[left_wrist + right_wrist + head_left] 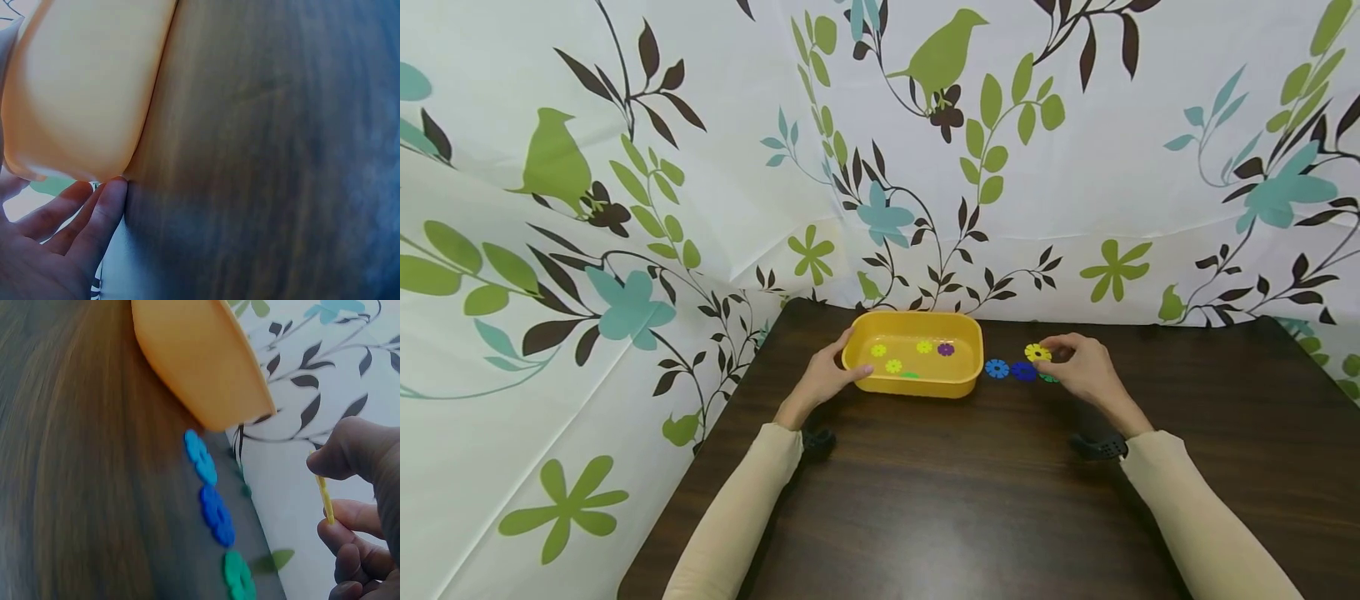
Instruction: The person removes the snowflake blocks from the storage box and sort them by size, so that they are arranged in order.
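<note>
My left hand (822, 377) grips the left end of a yellow plastic tub (917, 387), thumb at the front rim and fingers against the end wall; in the left wrist view, fingertips (113, 190) touch its side. Several flower-shaped plastic discs lie inside, among them a purple disc (946, 349) and a yellow-green disc (893, 366). Right of the tub, my right hand (1084, 367) pinches a yellow flower disc (325, 499) by its edges, held above the table. Below it, a light blue disc (200, 457), a dark blue disc (217, 515) and a green disc (239, 575) form a row.
The dark wooden table (955, 492) runs back to a wall covering (737, 167) printed with leaves, birds and flowers, which also hangs along the left side. The tub and the discs sit near the table's back edge. A black band (1099, 447) is on my right wrist.
</note>
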Tool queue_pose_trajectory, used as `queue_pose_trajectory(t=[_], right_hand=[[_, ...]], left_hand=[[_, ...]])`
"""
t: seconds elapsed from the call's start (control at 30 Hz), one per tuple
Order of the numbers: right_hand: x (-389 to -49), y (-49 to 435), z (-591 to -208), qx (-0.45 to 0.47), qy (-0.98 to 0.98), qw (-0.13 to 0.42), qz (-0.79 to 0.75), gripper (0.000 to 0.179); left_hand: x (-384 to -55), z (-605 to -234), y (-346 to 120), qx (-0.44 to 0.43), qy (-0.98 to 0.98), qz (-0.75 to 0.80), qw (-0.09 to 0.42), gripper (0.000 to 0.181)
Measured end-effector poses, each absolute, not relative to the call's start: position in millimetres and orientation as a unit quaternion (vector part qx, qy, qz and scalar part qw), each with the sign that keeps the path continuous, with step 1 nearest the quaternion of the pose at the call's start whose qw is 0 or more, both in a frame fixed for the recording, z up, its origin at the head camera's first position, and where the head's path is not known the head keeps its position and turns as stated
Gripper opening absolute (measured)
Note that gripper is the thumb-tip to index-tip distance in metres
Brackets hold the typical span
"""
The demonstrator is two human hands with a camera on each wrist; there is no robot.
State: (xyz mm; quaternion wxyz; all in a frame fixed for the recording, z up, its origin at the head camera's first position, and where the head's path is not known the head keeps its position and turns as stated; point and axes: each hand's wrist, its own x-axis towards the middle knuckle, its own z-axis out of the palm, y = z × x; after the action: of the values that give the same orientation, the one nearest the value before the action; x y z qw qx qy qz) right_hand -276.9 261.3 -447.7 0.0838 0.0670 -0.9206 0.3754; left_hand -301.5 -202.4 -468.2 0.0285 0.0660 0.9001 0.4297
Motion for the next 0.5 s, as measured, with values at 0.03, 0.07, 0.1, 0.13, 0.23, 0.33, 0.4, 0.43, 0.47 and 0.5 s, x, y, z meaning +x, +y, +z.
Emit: queue_pose_trajectory(t=[0.03,0.07,0.1,0.13,0.23,0.33,0.4,0.43,0.47,0.5], right_hand=[[-277,265,-449,0.064,-0.922,0.083,0.373,0.044],[-277,268,-451,0.061,-0.923,0.082,0.371,0.044],[-277,271,-452,0.059,-0.924,0.082,0.369,0.044],[-277,275,-454,0.056,-0.925,0.081,0.368,0.045],[-276,286,-459,0.048,-0.928,0.078,0.362,0.046],[-276,296,-463,0.044,-0.932,0.074,0.353,0.047],[-276,303,-466,0.041,-0.935,0.071,0.344,0.047],[-277,306,-467,0.039,-0.937,0.07,0.34,0.048],[-277,309,-468,0.038,-0.939,0.067,0.336,0.048],[-277,311,-469,0.035,-0.94,0.065,0.333,0.048]], left_hand=[[-301,-468,-203,0.068,0.9,0.431,0.028,0.1],[-301,-468,-203,0.07,0.899,0.43,0.028,0.1],[-301,-468,-203,0.071,0.9,0.43,0.028,0.1],[-300,-468,-204,0.073,0.9,0.429,0.028,0.1],[-300,-467,-204,0.07,0.9,0.43,0.029,0.1],[-301,-467,-203,0.068,0.9,0.429,0.031,0.1],[-301,-467,-203,0.068,0.9,0.429,0.031,0.1],[-301,-467,-203,0.07,0.9,0.428,0.031,0.1],[-301,-468,-203,0.071,0.901,0.428,0.031,0.101],[-301,-468,-203,0.072,0.901,0.427,0.031,0.1]])
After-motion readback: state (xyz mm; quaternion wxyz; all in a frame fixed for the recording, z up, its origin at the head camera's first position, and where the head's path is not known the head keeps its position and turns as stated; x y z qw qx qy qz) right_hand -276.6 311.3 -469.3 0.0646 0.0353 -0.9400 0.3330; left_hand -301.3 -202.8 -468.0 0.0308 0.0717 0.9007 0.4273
